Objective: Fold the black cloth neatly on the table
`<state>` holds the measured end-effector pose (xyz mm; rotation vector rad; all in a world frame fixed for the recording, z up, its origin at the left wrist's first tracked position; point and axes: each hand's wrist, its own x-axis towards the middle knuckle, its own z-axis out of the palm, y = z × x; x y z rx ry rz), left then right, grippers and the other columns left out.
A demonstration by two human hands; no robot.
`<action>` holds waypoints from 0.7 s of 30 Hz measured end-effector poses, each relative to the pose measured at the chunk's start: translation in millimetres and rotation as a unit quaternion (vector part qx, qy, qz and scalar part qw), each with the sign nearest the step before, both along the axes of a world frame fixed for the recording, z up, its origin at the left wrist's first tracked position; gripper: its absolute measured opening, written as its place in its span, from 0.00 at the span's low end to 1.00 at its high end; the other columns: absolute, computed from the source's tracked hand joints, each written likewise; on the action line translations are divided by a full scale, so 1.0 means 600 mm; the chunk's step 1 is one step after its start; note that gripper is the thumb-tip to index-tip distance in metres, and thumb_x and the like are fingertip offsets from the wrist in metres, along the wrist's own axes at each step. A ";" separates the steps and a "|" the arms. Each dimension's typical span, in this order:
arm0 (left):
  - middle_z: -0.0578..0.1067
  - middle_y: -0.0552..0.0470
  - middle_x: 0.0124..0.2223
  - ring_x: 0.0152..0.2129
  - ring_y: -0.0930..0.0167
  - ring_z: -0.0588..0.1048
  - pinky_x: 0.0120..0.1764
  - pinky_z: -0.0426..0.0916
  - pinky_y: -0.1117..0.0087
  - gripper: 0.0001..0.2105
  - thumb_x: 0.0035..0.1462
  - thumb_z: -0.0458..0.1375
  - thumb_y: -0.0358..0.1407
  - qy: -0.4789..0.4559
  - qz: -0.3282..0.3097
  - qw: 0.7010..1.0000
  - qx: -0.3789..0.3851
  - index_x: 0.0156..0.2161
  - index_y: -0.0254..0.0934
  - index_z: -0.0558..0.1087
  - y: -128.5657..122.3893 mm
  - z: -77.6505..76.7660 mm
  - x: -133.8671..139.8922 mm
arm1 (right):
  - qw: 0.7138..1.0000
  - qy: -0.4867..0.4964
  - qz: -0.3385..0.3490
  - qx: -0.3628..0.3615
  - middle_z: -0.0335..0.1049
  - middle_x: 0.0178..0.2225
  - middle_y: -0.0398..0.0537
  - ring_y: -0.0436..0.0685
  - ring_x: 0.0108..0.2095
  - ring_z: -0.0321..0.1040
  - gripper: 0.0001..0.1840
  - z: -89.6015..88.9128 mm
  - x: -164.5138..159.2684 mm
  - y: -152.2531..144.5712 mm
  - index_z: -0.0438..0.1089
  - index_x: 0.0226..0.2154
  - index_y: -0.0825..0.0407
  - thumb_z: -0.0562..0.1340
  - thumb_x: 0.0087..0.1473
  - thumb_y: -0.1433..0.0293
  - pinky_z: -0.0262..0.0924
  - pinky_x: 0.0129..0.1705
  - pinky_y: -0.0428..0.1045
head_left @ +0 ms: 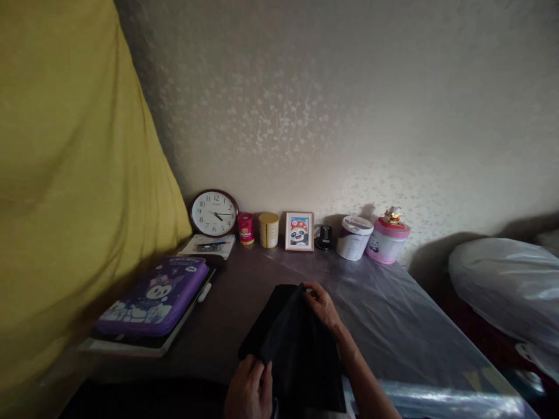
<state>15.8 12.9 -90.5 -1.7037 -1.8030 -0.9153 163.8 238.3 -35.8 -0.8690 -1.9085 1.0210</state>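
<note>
Cloth (301, 361): 1 black piece, layered, at the near middle of the bench (393, 331); whether its lowest part lay on the bench or hung off it could not be told.
Cloth handling: probably light, soft and limp, hard to break and apt to sag between holds; how slippery it was could not be judged in the dim light.
Cloth holding places: the far edge and the near left edge seemed best, since a pull between those 2 points should have kept the upper layer taut.
Right hand (322, 305): 1, grip narrow, thumb and fingertips pinching the cloth at its far edge.
Left hand (252, 389): 1, grip narrow too, fingers curled on the cloth's near left edge.
Bench, left: 1 purple case (157, 297) rested on a flat stack (126, 349) whose layers could not be counted; 1 small white object (204, 292) lay just beside them; 1 white pad (209, 250) bore 1 dark pen (212, 243).
Bench, back: 1 round clock (214, 214), 1 red can (246, 228), 1 yellow tin (268, 231), 1 framed panda picture (299, 231) and 1 small black object (325, 237) stood in a row.
Bench, back right: 1 white-and-purple tub (354, 241) stood beside 1 pink tub (386, 245), which carried 1 figurine (392, 215).
Beyond the bench: 1 yellow curtain (78, 145) hung at left; 1 pale bundle (506, 285) sat at right.
</note>
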 end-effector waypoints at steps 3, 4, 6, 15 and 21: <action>0.76 0.52 0.29 0.26 0.73 0.78 0.29 0.73 0.76 0.13 0.68 0.46 0.35 0.003 0.004 1.000 0.001 0.35 0.40 0.71 0.002 -0.005 -0.001 | 1.000 -0.002 0.016 0.007 0.74 0.32 0.46 0.55 0.31 0.70 0.18 -0.005 -0.003 0.015 0.75 0.33 0.51 0.60 0.52 0.54 0.66 0.34 0.49; 0.76 0.51 0.29 0.26 0.73 0.78 0.29 0.73 0.76 0.13 0.68 0.46 0.35 0.006 0.005 1.000 0.004 0.35 0.40 0.72 0.002 -0.007 -0.002 | 1.000 -0.002 0.019 0.013 0.75 0.34 0.47 0.56 0.32 0.70 0.20 -0.006 -0.004 0.019 0.74 0.32 0.51 0.60 0.52 0.52 0.66 0.35 0.49; 0.78 0.50 0.30 0.26 0.72 0.79 0.30 0.74 0.75 0.13 0.68 0.45 0.35 0.018 0.001 1.000 0.006 0.37 0.39 0.72 0.002 -0.010 -0.005 | 0.999 -0.007 0.020 0.027 0.75 0.34 0.47 0.57 0.34 0.70 0.22 -0.009 -0.007 0.027 0.74 0.31 0.51 0.59 0.53 0.50 0.66 0.37 0.49; 0.79 0.50 0.29 0.27 0.69 0.80 0.30 0.75 0.74 0.16 0.67 0.43 0.32 0.049 -0.007 0.999 0.010 0.37 0.39 0.74 -0.001 -0.014 -0.014 | 0.992 -0.055 -0.003 0.115 0.74 0.31 0.46 0.56 0.35 0.69 0.17 -0.019 -0.054 0.044 0.73 0.28 0.49 0.56 0.58 0.56 0.63 0.44 0.50; 0.77 0.52 0.28 0.25 0.71 0.79 0.28 0.74 0.76 0.15 0.68 0.44 0.34 0.001 0.000 1.000 0.012 0.34 0.41 0.73 0.007 -0.011 -0.006 | 0.981 -0.070 -0.055 0.173 0.73 0.35 0.51 0.61 0.39 0.68 0.14 -0.018 -0.062 0.019 0.72 0.34 0.49 0.55 0.61 0.60 0.62 0.47 0.56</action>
